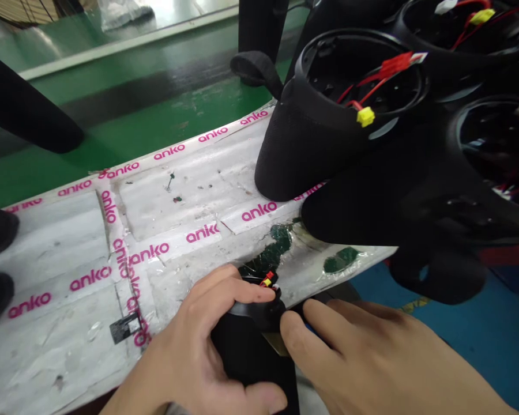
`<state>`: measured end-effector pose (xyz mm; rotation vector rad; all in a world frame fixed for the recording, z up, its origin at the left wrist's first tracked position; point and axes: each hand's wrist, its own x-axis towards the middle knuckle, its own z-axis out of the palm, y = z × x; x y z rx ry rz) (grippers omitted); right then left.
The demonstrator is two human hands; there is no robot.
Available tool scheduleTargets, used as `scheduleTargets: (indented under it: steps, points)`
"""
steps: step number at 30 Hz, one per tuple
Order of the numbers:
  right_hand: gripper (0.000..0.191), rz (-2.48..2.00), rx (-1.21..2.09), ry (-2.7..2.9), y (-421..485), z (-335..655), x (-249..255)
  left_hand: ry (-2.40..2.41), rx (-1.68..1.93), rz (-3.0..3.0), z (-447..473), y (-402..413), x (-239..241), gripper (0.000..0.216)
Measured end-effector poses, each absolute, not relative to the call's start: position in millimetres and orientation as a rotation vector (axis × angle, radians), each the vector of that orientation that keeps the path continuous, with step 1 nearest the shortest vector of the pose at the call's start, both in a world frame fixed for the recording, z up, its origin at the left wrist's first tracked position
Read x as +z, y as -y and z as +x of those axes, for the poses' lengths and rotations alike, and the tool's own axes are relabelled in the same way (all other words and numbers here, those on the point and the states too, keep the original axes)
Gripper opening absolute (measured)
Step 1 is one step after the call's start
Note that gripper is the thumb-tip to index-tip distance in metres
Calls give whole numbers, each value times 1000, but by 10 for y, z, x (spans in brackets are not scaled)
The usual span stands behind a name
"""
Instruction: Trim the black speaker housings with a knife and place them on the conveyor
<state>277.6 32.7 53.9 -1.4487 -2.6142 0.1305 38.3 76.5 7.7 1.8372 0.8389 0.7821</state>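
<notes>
a worn work board [69, 242] patched with clear film and pink "anko" tape fills the left and middle of the view, set on a green surface. at the right, several black fabric-covered housings [311, 138] are stacked on their sides, open ends showing red wires and a yellow connector [365, 116]. at the near edge, just below the board, both hands close on one more black unit [251, 346]. the left hand [194, 357] curls around it, thumb below and fingers laid over its rounded top rim, a firm wrap. the right hand [372, 357] lies flatter, fingers nearly straight, fingertips pressing the unit's right side; whether it grips anything i cannot tell. a small red-and-yellow plug [268, 280] pokes up just past the left fingers. this looks like the seating or steadying stage; a next move would need the plug kept free of pinching.
</notes>
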Motion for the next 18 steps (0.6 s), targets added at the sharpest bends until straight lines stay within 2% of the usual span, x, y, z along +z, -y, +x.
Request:
scheduleTargets:
  steps: [7,14,18]
  points:
    - [13,-1548,35,2663,-284,2738,534,-843,790,1873,344,-758,80,68]
    - [31,-1474,103,2675,-356,2791,679,-836,792,1850,337,-768,60,73]
    - [34,-1457,116,2689,-411,2800,657,-839,788,1846,344,-789,62,73]
